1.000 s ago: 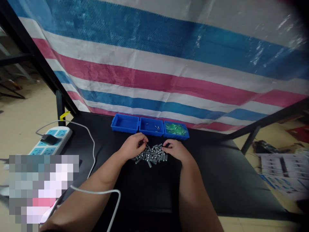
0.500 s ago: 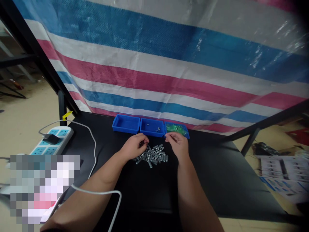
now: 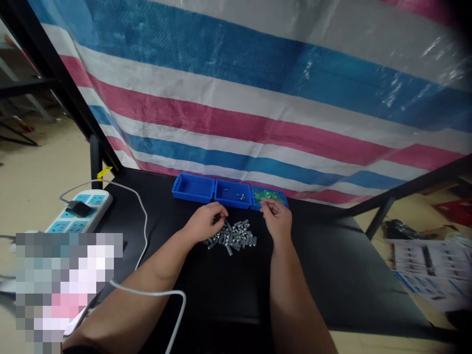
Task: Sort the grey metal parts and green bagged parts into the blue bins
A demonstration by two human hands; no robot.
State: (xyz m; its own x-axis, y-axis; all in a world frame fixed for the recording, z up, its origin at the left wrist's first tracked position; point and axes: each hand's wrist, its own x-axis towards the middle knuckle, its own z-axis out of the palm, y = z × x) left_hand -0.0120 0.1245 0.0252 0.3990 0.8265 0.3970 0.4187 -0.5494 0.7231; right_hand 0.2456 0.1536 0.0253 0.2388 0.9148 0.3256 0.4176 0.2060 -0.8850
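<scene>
A pile of small silvery metal cylinders point(image 3: 236, 237) lies on the black table. My left hand point(image 3: 206, 222) rests at the pile's left edge, fingers curled in and thumb close to them; whatever is inside them is hidden. To the right of the pile, my right hand point(image 3: 277, 217) is raised with thumb and fingertips pinched together, just in front of the right blue bin point(image 3: 286, 200). Anything in that pinch is too small to make out. Green material point(image 3: 266, 194) fills this bin. The middle blue bin point(image 3: 232, 202) contains a few small metal pieces point(image 3: 242, 196).
The left blue bin point(image 3: 193, 197) completes the row at the back. A power strip point(image 3: 99, 199) with a black plug point(image 3: 78, 209) lies at the left, and a white cable point(image 3: 146, 221) loops across the table point(image 3: 332, 265) to my left forearm. A striped sheet point(image 3: 236, 113) hangs behind.
My right hand has shifted slightly to the right, away from the middle bin, fingers still pinched. My left hand stays at the pile. The camera view has moved a little.
</scene>
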